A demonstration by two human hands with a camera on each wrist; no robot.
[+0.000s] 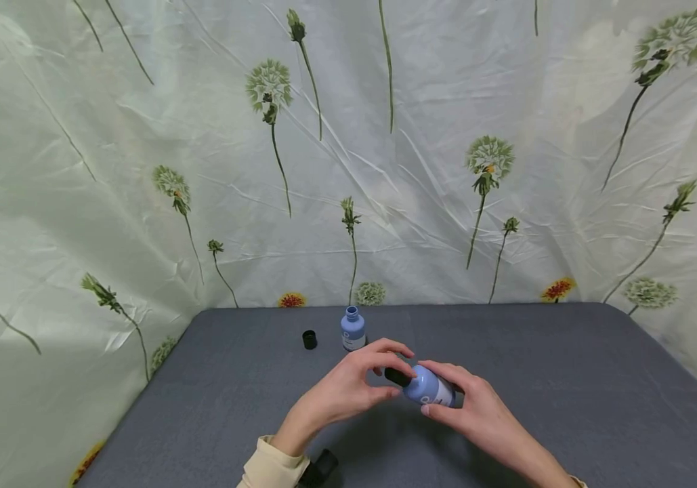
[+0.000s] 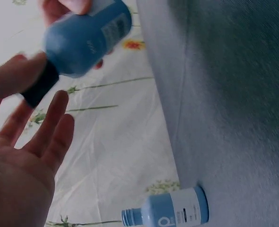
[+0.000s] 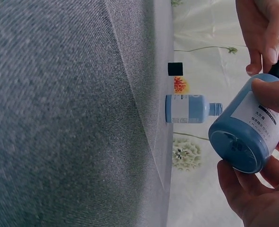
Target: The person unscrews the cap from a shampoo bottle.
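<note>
A blue bottle (image 1: 426, 388) with a white label is tilted above the table, its black cap (image 1: 395, 377) pointing left. My right hand (image 1: 476, 407) grips the bottle's body, thumb on one side and fingers on the other. At the cap, my left hand (image 1: 345, 385) pinches with thumb and fingers; its other fingers are spread apart in the left wrist view. The bottle's round base (image 3: 239, 150) faces the right wrist camera. Behind the hands, a second blue bottle (image 1: 353, 330) stands upright with its threaded neck bare.
A loose black cap (image 1: 309, 339) sits on the table left of the standing bottle. The dark grey tabletop (image 1: 232, 393) ends at a pale curtain (image 1: 409, 203) printed with dandelions. Beside the left sleeve (image 1: 271, 466) is a dark object (image 1: 322, 468).
</note>
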